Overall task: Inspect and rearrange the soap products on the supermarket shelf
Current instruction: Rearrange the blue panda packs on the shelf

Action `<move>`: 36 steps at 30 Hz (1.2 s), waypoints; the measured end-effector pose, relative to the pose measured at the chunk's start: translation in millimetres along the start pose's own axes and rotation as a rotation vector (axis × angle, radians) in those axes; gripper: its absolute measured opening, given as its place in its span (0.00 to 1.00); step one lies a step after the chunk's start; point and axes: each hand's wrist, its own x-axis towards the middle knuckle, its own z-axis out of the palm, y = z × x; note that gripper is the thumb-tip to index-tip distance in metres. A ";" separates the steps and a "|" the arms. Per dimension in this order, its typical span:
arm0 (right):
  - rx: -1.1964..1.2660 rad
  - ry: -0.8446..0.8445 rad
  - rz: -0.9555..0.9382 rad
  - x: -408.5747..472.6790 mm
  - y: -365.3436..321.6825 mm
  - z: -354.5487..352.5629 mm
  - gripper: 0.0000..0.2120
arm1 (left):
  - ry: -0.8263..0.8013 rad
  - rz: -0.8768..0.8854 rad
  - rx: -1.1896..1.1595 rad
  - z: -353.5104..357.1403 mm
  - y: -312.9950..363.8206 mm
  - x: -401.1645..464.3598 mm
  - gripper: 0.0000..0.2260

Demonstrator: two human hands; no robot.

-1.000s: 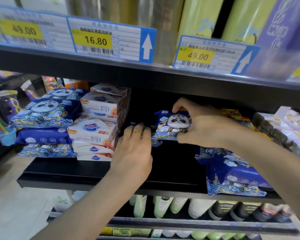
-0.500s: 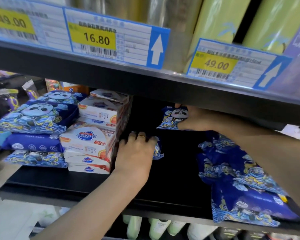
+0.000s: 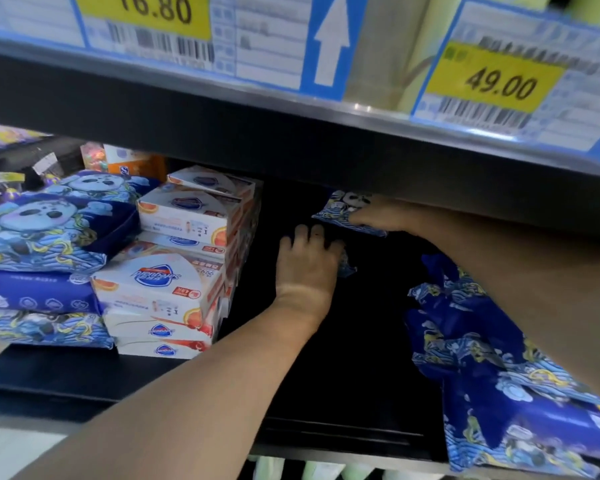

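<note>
Hands both reach deep into the black shelf [image 3: 326, 393]: right hand [image 3: 385, 216] far back w/ fingers curled on one small blue panda soap pack [image 3: 343, 211], left hand [image 3: 307, 263] palm-down mid-shelf over a second small pack [image 3: 347, 265], only its crinkled edge showing, so grip can't be told. Left side: 3 blue panda bags [image 3: 45, 230] stacked, then white soap boxes [image 3: 160, 282], approx 4 high in the near stack w/ more behind. Right: pile of blue bags [image 3: 492, 382], count unclear; 2 price tags [image 3: 146, 15] above, 16.80 & 49.00.
</note>
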 end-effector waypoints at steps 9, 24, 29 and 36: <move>-0.073 0.018 -0.049 8.5 2.5 -2.6 0.21 | -0.115 -0.052 -0.262 18.7 16.8 14.5 0.21; -0.053 0.363 -0.156 35.3 13.8 9.3 0.29 | 0.034 -0.132 -0.235 30.9 34.0 34.0 0.17; -0.073 0.342 -0.203 41.9 17.6 9.4 0.26 | 0.001 -0.126 -0.388 22.3 22.7 10.5 0.21; -0.160 0.183 -0.248 50.3 16.1 13.6 0.21 | -0.189 -0.116 -0.225 -0.5 -0.9 -47.6 0.23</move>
